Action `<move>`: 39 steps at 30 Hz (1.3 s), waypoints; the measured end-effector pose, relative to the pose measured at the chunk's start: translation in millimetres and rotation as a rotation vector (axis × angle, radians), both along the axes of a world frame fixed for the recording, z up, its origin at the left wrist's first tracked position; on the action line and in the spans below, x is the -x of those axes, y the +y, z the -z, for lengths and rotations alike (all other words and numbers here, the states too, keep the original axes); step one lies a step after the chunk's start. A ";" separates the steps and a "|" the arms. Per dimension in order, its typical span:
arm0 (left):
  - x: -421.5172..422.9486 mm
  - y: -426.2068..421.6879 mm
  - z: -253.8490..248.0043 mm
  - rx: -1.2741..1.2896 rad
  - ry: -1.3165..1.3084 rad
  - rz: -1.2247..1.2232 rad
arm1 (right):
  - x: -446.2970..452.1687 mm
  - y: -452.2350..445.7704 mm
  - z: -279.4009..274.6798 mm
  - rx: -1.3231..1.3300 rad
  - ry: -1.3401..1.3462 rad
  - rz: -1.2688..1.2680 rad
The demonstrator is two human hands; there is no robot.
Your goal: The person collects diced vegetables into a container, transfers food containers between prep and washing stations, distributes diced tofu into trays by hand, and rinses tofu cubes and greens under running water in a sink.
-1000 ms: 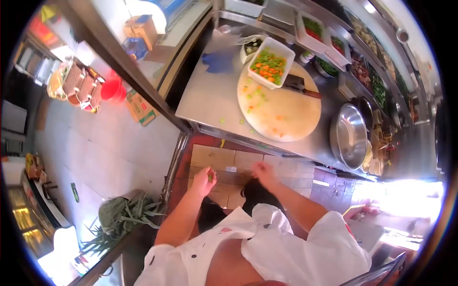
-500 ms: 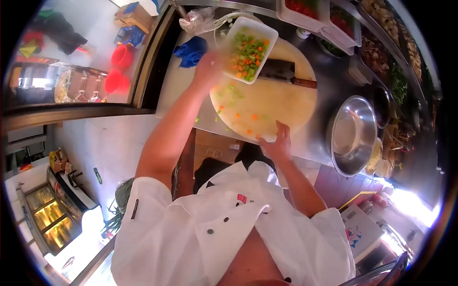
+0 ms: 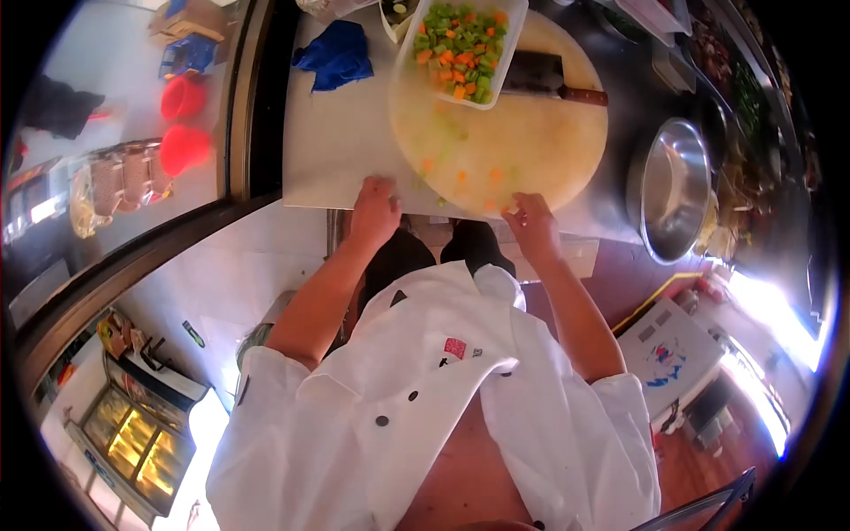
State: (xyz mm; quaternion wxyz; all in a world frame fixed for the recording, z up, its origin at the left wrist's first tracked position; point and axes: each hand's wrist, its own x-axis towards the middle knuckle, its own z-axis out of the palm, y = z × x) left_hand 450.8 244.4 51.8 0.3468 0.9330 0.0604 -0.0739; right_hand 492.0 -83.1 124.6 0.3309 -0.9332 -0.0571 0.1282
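Note:
My left hand (image 3: 376, 214) is at the front edge of the steel worktop (image 3: 332, 168), left of the round cutting board (image 3: 540, 155); its fingertips are blurred. At the board's front edge is my right hand (image 3: 535, 226), its fingers bent and a little apart, beside scattered orange and green bits (image 3: 460, 177). A white container of diced green and orange vegetables (image 3: 460, 53) sits at the back left of the board. To its right lies a cleaver with a wooden handle (image 3: 584, 95).
A blue cloth (image 3: 339, 55) lies on the worktop's left side. A steel bowl (image 3: 676, 190) stands to the right of the board. Beyond the frame at the left are red containers (image 3: 184, 150). More food containers line the back right.
My left hand has moved from beside the white container back to the worktop's front edge. My right hand stays near the board's front edge, its fingers more bent. The view has shifted.

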 end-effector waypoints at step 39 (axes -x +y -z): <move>-6.6 -71.1 -1.8 -0.152 -0.049 -0.073 | 12.3 51.5 4.8 -0.101 -0.097 0.277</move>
